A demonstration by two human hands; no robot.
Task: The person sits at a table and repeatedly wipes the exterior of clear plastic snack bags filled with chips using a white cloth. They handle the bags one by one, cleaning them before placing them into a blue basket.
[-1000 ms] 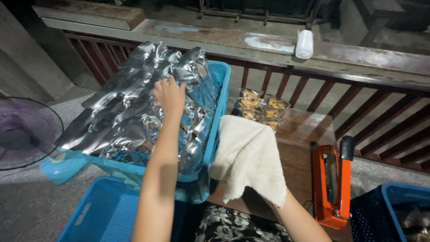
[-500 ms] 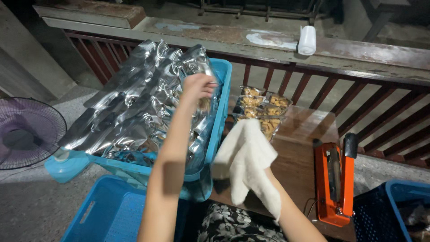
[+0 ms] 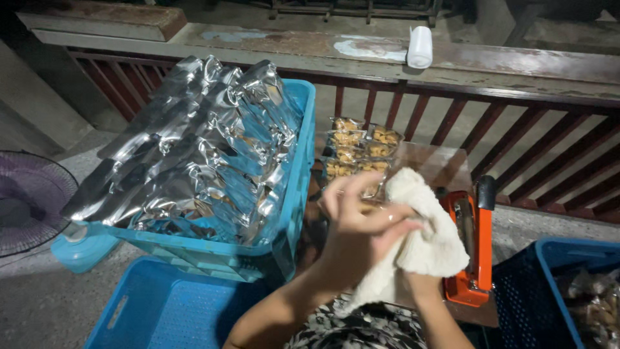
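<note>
Bunching a fluffy cream cloth, the left hand and right hand clasp it together between the blue crate and orange sealer, over the surface's near edge.

A weathered concrete ledge runs across the top of the frame above a dark red wooden railing. Grey concrete floor fills the lower left, dimly lit, with a purple fan at the left edge.

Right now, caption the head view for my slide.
Both hands, left hand and right hand, clasp a fluffy white cloth beside a blue plastic crate of shiny silver foil pouches.
</note>
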